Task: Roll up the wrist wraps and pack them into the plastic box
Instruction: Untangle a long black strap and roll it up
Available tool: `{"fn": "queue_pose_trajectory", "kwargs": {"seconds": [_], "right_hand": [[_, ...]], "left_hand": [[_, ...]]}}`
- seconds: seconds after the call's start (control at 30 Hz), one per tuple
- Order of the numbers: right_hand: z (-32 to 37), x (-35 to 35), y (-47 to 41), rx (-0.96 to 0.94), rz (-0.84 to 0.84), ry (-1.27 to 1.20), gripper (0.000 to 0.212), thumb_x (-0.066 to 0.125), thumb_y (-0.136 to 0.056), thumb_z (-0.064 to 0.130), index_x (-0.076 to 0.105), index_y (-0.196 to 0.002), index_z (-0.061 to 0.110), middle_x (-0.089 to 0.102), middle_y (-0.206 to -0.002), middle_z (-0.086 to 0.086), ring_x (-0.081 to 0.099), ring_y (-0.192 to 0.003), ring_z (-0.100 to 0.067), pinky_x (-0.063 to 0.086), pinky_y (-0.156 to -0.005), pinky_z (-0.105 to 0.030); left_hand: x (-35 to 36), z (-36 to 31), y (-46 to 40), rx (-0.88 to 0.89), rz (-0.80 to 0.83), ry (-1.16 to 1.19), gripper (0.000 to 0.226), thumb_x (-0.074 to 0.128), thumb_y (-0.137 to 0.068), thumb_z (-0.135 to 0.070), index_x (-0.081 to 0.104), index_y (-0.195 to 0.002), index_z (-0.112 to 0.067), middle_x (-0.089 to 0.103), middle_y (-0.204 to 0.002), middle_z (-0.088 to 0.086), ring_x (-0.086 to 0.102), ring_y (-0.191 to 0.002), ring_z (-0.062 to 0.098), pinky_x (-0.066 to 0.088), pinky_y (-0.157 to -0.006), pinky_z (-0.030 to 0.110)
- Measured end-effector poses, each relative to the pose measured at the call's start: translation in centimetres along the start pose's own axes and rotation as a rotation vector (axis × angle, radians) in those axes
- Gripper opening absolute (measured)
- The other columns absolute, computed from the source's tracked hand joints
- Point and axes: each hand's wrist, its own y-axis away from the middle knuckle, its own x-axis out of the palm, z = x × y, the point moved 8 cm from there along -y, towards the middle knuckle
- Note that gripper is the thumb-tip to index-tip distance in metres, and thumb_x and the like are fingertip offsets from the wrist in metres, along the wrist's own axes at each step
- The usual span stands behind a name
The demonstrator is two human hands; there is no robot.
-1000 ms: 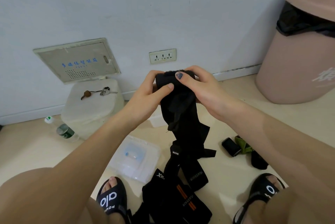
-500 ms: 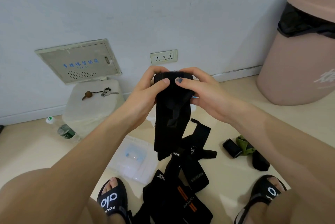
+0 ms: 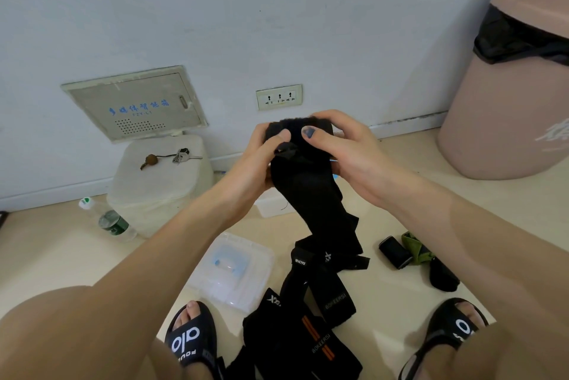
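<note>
I hold a black wrist wrap (image 3: 311, 195) up in front of me. Its top end is rolled into a short bundle. My left hand (image 3: 255, 161) grips the left side of the roll and my right hand (image 3: 348, 151) grips the right side, both thumbs on its front. The loose tail hangs down toward the floor. More black wrist wraps (image 3: 308, 327) lie in a pile between my feet. A clear plastic box lid (image 3: 237, 272) with a blue handle lies on the floor left of the pile. Part of a clear box (image 3: 271, 204) shows behind my left wrist.
Rolled black and green wraps (image 3: 412, 253) lie on the floor at right. A white foam block (image 3: 160, 182) with keys (image 3: 181, 156) stands by the wall, a water bottle (image 3: 107, 219) beside it. A large pink bin (image 3: 511, 96) stands at the right. My sandalled feet (image 3: 191, 336) flank the pile.
The roll at the wrap's top has grown a little between my thumbs. The hanging tail has shortened and swung rightward.
</note>
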Motion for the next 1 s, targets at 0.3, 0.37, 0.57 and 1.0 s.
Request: {"fn": "queue_pose_trajectory", "kwargs": {"seconds": [0.3,0.37,0.57,1.0], "right_hand": [[0.1,0.3,0.2,-0.051,0.064,0.021,0.028,0.071,-0.094,0.009,0.067,-0.121,0.016,0.067,-0.117,-0.026,0.069,-0.110,-0.036,0.058,-0.098,-0.046],[-0.1,0.2,0.2,0.007,0.071,-0.025,0.030,0.071,-0.095,0.009,0.066,-0.123,0.017,0.070,-0.110,-0.017,0.073,-0.102,-0.027,0.059,-0.089,-0.035],[-1.4,0.9,0.6,0.185,0.087,-0.053,0.032,0.060,-0.102,0.041,0.066,-0.125,0.019,0.072,-0.106,0.000,0.073,-0.093,-0.018,0.059,-0.089,-0.035],[-0.3,-0.1,0.1,-0.051,0.005,0.036,0.020,0.074,-0.094,0.016,0.068,-0.112,0.017,0.070,-0.099,-0.007,0.070,-0.098,-0.023,0.058,-0.092,-0.039]], "left_hand": [[-0.6,-0.3,-0.1,0.011,0.009,-0.022,0.015,0.048,-0.107,-0.023,0.054,-0.121,-0.021,0.067,-0.103,0.001,0.066,-0.095,0.015,0.051,-0.086,0.033],[-0.6,-0.6,0.1,0.039,0.022,-0.032,0.014,0.049,-0.107,-0.018,0.052,-0.120,-0.020,0.063,-0.103,0.006,0.063,-0.095,0.017,0.049,-0.084,0.031],[-0.5,-0.8,0.1,0.095,0.047,-0.015,0.026,0.056,-0.090,-0.020,0.056,-0.116,-0.027,0.062,-0.104,0.011,0.059,-0.098,0.022,0.045,-0.089,0.039],[-0.2,0.5,-0.1,-0.031,-0.009,-0.017,0.049,0.052,-0.087,-0.053,0.049,-0.126,-0.024,0.062,-0.123,0.003,0.066,-0.103,0.017,0.053,-0.092,0.036]]}}
